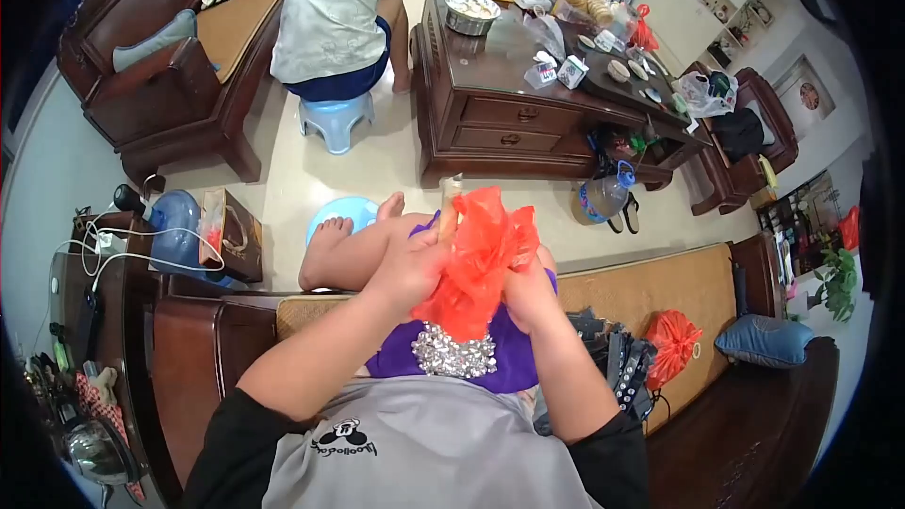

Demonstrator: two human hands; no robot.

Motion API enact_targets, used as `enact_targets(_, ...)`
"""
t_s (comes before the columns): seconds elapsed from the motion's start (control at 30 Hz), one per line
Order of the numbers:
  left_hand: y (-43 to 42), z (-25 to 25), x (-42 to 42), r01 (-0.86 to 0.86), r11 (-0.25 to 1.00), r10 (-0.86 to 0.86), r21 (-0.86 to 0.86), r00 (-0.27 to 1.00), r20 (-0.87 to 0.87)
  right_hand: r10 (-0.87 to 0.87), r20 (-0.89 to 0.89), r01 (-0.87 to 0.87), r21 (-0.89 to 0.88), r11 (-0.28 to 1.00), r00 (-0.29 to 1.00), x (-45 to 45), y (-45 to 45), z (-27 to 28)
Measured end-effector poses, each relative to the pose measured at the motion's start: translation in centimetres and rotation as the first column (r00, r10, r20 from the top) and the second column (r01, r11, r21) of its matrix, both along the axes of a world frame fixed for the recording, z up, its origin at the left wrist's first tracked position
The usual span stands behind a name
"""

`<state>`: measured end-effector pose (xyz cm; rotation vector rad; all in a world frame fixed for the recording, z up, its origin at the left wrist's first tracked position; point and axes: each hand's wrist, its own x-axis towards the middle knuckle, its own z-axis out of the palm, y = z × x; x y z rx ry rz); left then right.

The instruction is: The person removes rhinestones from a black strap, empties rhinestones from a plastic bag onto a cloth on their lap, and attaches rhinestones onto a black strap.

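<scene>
A thin red plastic bag [479,259] is bunched up in front of me, held between both hands over my lap. On its left side, my left hand [417,269] is closed on it, with a narrow tan, partly see-through piece [450,200] sticking up beside the thumb; its kind is unclear. At the bag's right side my right hand [530,290] grips the film, its fingertips partly hidden behind the red folds. Purple cloth [391,353] lies across my lap under the bag, with a cluster of shiny silver stones [454,353] on it.
A wooden coffee table [528,80] with food and packages stands ahead. Another person [335,14] sits on a blue stool [337,121]. A large water bottle [603,196] is on the floor. Another red bag [671,347] and dark studded clothing [622,363] lie at my right.
</scene>
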<state>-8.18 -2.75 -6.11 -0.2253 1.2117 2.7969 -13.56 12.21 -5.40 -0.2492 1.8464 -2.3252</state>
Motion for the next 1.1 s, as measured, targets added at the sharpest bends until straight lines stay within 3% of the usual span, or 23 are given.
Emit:
enact_targets(0.1, -1.6, -0.8, -1.0, 0.016, 0.953, -0.011, -0.301, 1.000, 0.017, 0.305, 0.292, -0.308, -0.036, 0.951, 0.906, -1.8, 1.3, -1.2)
enact_targets(0.17, -1.7, -0.7, -1.1, -0.036, 0.921, 0.007, -0.388, 0.997, -0.075, 0.112, 0.249, -0.108, -0.028, 0.994, 0.962, -2.8, 1.4, -3.2)
enact_targets(0.2, -1.7, -0.6, -1.1, -0.091, 0.881, 0.013, -0.465, 0.985, -0.169, 0.116, 0.255, -0.112, -0.030, 0.993, 0.960, -3.0, 1.5, -3.1)
enact_targets(0.23, -1.7, -0.5, -0.9, -0.158, 0.829, 0.016, -0.536, 0.965, -0.260, -0.086, 0.134, 0.079, 0.058, 0.995, 0.987, -3.4, 1.5, -3.0)
enact_targets(0.27, -2.2, -0.4, -0.6, -0.065, 0.929, -0.024, -0.365, 0.972, -0.234, -0.255, 0.002, 0.253, 0.111, 0.961, 0.967, -3.7, 0.8, -3.0)
enact_targets(0.3, -2.6, -0.3, -0.2, 0.027, 0.983, -0.063, -0.179, 0.978, -0.200, -0.189, -0.028, 0.191, 0.193, 0.962, 0.982, -3.8, 1.0, -3.2)
enact_targets(0.33, -2.1, -0.3, -0.5, 0.222, 0.915, -0.188, 0.336, 0.973, -0.130, -0.111, -0.054, 0.122, 0.275, 0.954, 0.992, -3.3, 0.9, -3.3)
enact_targets(0.37, -1.3, -0.6, -0.8, 0.102, 0.976, -0.071, 0.193, 0.984, -0.161, -0.055, -0.035, 0.062, 0.260, 0.964, 0.998, -2.0, -0.5, -2.4)
enact_targets(0.4, -0.5, -0.9, -1.2, -0.036, 0.999, 0.043, 0.040, 0.981, -0.187, 0.117, -0.185, -0.030, 0.414, 0.910, 0.976, -0.4, -1.3, -0.5)
enact_targets(0.43, -0.4, -0.2, -1.1, -0.071, 0.994, 0.088, 0.086, 0.974, -0.207, 0.293, -0.311, -0.073, 0.563, 0.823, 0.904, 0.5, -1.8, 0.7)
enact_targets(0.47, -0.4, 0.5, -1.1, -0.103, 0.986, 0.131, 0.132, 0.965, -0.227, 0.314, -0.309, -0.096, 0.558, 0.824, 0.898, 0.8, -2.2, 1.2)
enact_targets(0.6, -0.7, -0.5, -0.2, -0.191, 0.979, 0.196, -0.072, 0.977, 0.086, 0.614, -0.559, -0.078, 0.700, 0.709, 0.557, 1.3, -2.6, 1.9)
enact_targets(0.63, -0.8, -0.5, -0.1, -0.187, 0.977, 0.199, -0.098, 0.972, 0.128, 0.585, -0.612, -0.046, 0.669, 0.742, 0.532, 1.2, -1.9, 2.0)
enact_targets(0.7, -1.0, 0.4, 0.4, -0.219, 0.940, 0.235, -0.264, 0.971, 0.033, 0.338, -0.688, 0.094, 0.508, 0.856, 0.643, 1.3, -0.6, 2.0)
enact_targets(0.77, -1.2, 1.0, 0.7, -0.275, 0.863, 0.270, -0.425, 0.960, -0.071, 0.200, -0.666, 0.188, 0.463, 0.866, 0.719, 1.2, -0.4, 2.5)
enact_targets(0.8, -0.8, 0.9, 0.6, -0.267, 0.866, 0.262, -0.423, 0.962, -0.071, 0.222, -0.646, 0.173, 0.489, 0.855, 0.730, 1.3, -0.7, 2.9)
enact_targets(0.9, 0.5, 0.1, -0.3, -0.563, 0.378, 0.140, -0.735, 0.819, -0.556, 0.310, -0.564, 0.077, 0.558, 0.826, 0.766, 1.8, -2.0, 3.3)
enact_targets(0.97, 0.2, -0.1, 0.4, -0.658, 0.121, 0.062, -0.743, 0.752, -0.656, 0.307, -0.450, -0.034, 0.520, 0.853, 0.838, 2.4, -2.9, 3.2)
enact_targets(1.1, 0.8, -0.8, 1.7, -0.500, 0.041, 0.110, -0.865, 0.863, -0.493, 0.231, -0.018, -0.212, 0.326, 0.921, 0.973, 2.6, -2.9, 2.5)
